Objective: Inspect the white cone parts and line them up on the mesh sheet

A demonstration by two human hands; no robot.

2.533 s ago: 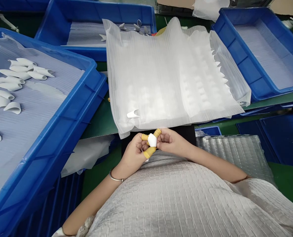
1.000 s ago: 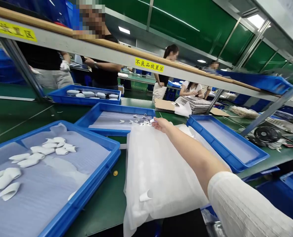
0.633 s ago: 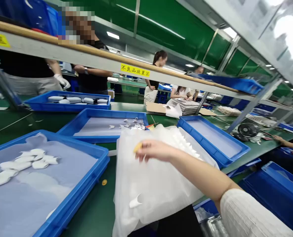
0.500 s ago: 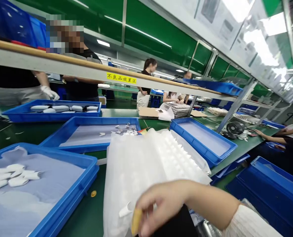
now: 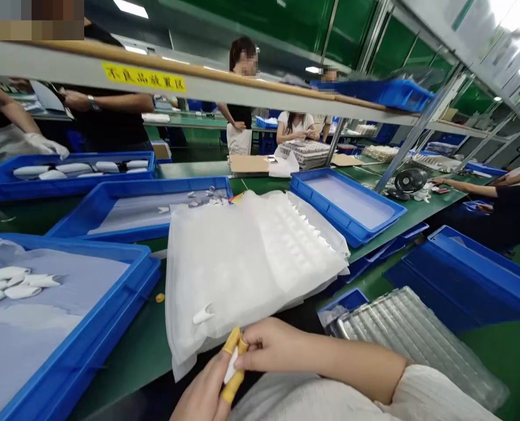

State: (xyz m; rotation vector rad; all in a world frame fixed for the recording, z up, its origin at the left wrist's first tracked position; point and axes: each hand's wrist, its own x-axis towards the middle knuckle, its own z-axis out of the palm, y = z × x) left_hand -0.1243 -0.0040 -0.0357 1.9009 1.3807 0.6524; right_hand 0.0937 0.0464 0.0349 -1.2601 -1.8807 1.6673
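Observation:
A small white plastic piece (image 5: 230, 369) sits between my two hands at the bottom of the view. My left hand (image 5: 205, 386), with yellow finger cots on its fingertips, pinches it. From the right, my right hand (image 5: 271, 348) has its fingers closed at the same piece, a yellow cot on one finger; its exact contact is partly hidden. Just beyond the hands, another white curved shell (image 5: 203, 314) lies on a white foam sheet (image 5: 216, 251). This sheet covers part of a stack with rows of white pieces (image 5: 301, 234) showing through.
At left, a blue tray (image 5: 123, 292) holds several white shells (image 5: 18, 283). More blue trays (image 5: 347, 204) stand farther back. Clear plastic trays (image 5: 413, 333) lie at my right. A shelf rail (image 5: 224, 88) crosses above the green bench; co-workers stand beyond. A small fan (image 5: 409, 181) is at right.
My right hand has drawn back from above the foam sheet toward me. My left hand has come into view, and both now meet at the white piece. The camera view has shifted.

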